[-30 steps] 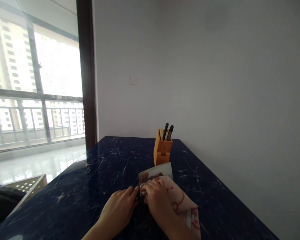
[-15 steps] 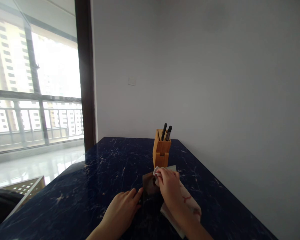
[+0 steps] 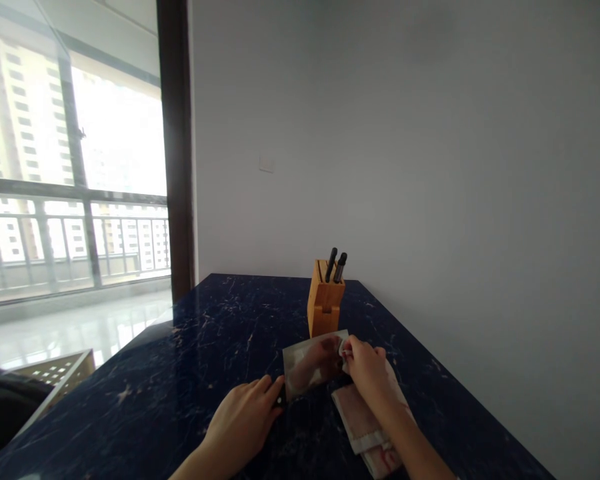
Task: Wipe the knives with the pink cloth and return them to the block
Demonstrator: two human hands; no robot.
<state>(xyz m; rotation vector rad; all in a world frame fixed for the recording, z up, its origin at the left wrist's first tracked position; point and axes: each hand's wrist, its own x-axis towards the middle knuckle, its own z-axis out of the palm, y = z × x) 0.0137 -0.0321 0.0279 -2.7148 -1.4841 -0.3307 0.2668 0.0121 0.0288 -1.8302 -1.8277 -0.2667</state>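
Observation:
My left hand (image 3: 250,417) is closed around the black handle of a cleaver (image 3: 310,367), most of the handle hidden under the fingers. The broad, shiny blade points right and reflects my right hand. Pinched in my right hand (image 3: 367,367) is a pale cloth with reddish marks (image 3: 363,417), its edge pressed against the blade near the far right end. The rest of the cloth hangs below my right wrist towards me. Just beyond the blade stands a wooden knife block (image 3: 326,303) with two dark-handled tools upright in its slots.
The dark blue marbled table (image 3: 220,333) runs to a plain grey wall (image 3: 430,167). At the lower left, a perforated chair (image 3: 65,380) with something black on it stands beside the table. A large window (image 3: 70,160) is on the left.
My right hand has slid rightward along the blade with the cloth, baring more of the blade. The blade now catches more light. My left hand keeps its grip on the handle.

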